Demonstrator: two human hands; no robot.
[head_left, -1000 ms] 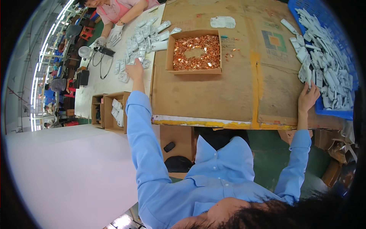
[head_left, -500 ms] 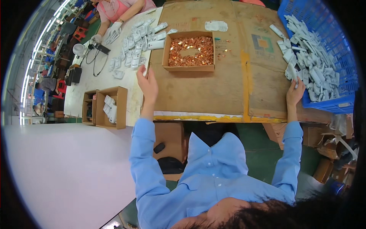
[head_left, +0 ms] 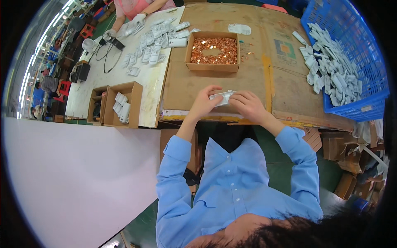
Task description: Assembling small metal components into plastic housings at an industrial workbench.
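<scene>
Between both hands I hold a white plastic housing (head_left: 223, 98) above the near part of the cardboard-covered table. My left hand (head_left: 203, 101) grips its left end, thumb and fingers closed around it. My right hand (head_left: 248, 105) has its fingers closed over the right end; whether a small part is pinched there is hidden. Straight beyond stands an open cardboard box (head_left: 212, 68) of small copper-coloured metal pieces (head_left: 202, 58). At the right a blue plastic crate (head_left: 351, 108) lies tipped toward me, with many white housings (head_left: 341, 80) spilling from it.
Left, on a white tabletop (head_left: 155, 89), lie several white housings (head_left: 153, 43) and a cardboard box (head_left: 136, 105) with more inside. A co-worker's gloved hands (head_left: 138, 18) work at the far left beside a small black device (head_left: 116, 43). A flat white housing (head_left: 239, 29) lies behind the copper box.
My right hand has come from the blue crate to the middle with a white housing. My left hand has moved right from the white tabletop's edge and now grips that housing too.
</scene>
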